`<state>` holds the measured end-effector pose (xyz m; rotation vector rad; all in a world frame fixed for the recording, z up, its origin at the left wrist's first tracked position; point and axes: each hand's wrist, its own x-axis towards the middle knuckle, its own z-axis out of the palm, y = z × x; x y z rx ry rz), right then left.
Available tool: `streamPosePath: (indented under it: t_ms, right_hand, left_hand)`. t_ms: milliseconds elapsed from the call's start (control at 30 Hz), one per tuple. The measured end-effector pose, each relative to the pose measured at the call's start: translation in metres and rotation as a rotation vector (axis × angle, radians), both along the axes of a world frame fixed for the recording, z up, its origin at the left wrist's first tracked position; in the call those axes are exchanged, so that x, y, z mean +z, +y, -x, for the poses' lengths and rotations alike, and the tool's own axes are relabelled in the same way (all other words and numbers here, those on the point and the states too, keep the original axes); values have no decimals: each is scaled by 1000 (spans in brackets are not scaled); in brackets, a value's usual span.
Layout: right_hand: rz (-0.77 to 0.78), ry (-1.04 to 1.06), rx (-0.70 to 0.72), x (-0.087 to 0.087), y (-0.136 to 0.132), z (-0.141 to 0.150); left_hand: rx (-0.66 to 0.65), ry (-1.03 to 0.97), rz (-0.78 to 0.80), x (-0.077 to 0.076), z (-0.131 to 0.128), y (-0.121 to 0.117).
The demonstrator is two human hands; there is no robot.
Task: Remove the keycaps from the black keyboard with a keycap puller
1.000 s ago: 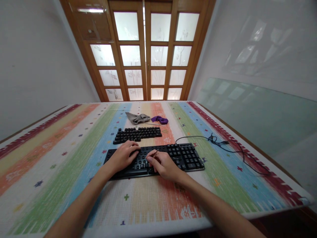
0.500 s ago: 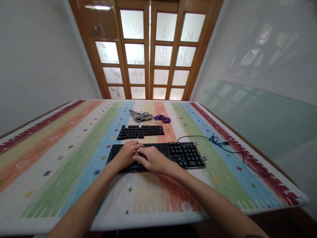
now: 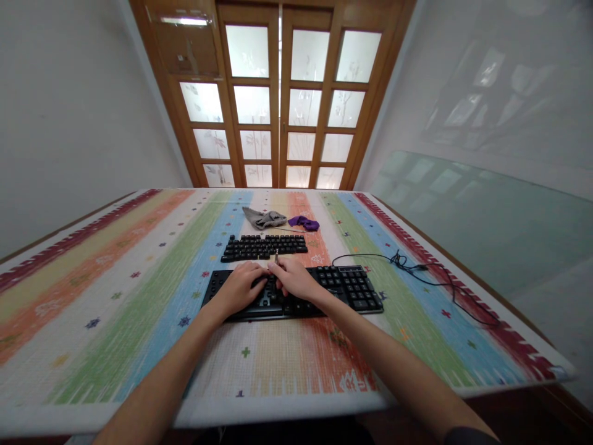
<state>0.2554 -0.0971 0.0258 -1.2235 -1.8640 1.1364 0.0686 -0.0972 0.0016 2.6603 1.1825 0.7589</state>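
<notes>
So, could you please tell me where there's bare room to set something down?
Bare tablecloth lies left of the keyboard and loose keycaps, and right of the purple cloth. Around the left hand and right hand it's crowded.

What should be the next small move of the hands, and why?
Perhaps press the left hand slightly firmer on the keyboard. It rests on the left part, while the right hand grips a small slim item close beside it; a steadier keyboard would probably help such fine work. Loose keycaps lie just beyond.
</notes>
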Motion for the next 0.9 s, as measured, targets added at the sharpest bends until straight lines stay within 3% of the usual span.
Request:
streamPosePath:
  t_ms: [100, 333, 633, 900]
  right_hand:
    - [3, 113, 39, 0, 0, -7]
    - [-66, 366, 119, 7, -5, -26]
    - [-118, 343, 171, 5, -11, -38]
    - [-110, 356, 102, -4, -9, -45]
  left_hand:
    - [-14, -125, 40, 6, -3, -5]
    - [-62, -426, 299, 19, -17, -18]
    - [-96, -685, 557, 9, -19, -13]
    - [-96, -675, 475, 10, -20, -15]
